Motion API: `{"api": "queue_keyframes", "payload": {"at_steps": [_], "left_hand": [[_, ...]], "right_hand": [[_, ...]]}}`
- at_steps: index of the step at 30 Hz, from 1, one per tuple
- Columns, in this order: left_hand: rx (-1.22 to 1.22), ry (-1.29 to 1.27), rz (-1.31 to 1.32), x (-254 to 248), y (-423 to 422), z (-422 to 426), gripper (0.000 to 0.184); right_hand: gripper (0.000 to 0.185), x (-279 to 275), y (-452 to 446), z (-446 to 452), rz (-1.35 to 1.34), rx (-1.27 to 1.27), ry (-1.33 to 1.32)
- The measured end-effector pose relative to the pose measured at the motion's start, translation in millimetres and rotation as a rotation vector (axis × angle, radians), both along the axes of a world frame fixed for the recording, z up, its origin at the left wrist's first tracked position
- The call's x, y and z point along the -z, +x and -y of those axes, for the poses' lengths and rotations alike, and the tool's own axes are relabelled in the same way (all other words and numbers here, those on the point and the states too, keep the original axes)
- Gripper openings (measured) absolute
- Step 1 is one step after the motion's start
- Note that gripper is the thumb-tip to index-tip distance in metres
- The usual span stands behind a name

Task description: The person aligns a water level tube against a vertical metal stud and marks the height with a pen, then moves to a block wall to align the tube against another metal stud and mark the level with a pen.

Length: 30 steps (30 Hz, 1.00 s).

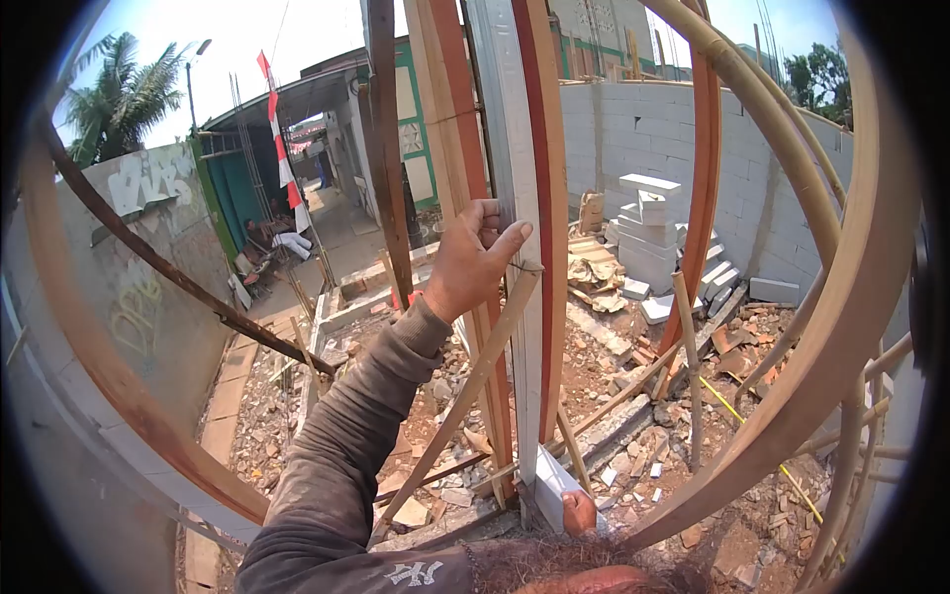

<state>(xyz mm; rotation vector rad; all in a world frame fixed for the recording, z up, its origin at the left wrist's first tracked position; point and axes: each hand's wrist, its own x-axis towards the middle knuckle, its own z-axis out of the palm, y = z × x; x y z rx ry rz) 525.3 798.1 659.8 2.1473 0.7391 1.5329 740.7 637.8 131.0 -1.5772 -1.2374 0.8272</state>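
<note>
We see the left hand (470, 259) raised near the middle of the view, closed on an upright metal bar (507, 119): its fingers curl at the bar's left edge and the thumb lies across the near face. The bar runs from the top of the view, past this hand, down toward the ground, so it stands within the left hand's grasp and reaches well above and below it. Just under the thumb we find the upper end of a slanting stick (460, 401), which leans away to the lower left.

Far lower, we see the right hand (581, 512) beside the foot of the bar, at the right edge of a pale board (556, 483). Its fingers are bent in, but we cannot tell whether they close on the board.

On either side of the bar we have reddish timber, a left post (442, 119) and a right post (550, 327), both upright and close to it. Around the frame we look onto broken rubble (643, 450), with stacked white blocks (648, 238) in front of a grey block wall (658, 139).
</note>
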Motion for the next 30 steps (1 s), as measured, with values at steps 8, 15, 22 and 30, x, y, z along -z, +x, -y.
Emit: {"api": "queue_keyframes", "payload": {"at_steps": [8,15,22,30], "left_hand": [[0.271,-0.149,0.145,40,20,-24,0.040],[0.251,-0.161,0.154,43,19,-23,0.046],[0.438,-0.386,0.414,42,22,-36,0.068],[0.529,-0.520,0.411,32,30,-38,0.084]], "right_hand": [[0.050,-124,-46,-83,-0.324,-0.015,0.160],[0.061,-213,-67,-107,0.114,0.019,0.585],[0.047,-212,-74,-110,0.132,0.011,0.713],[0.039,-214,-76,-106,0.106,0.040,0.701]]}}
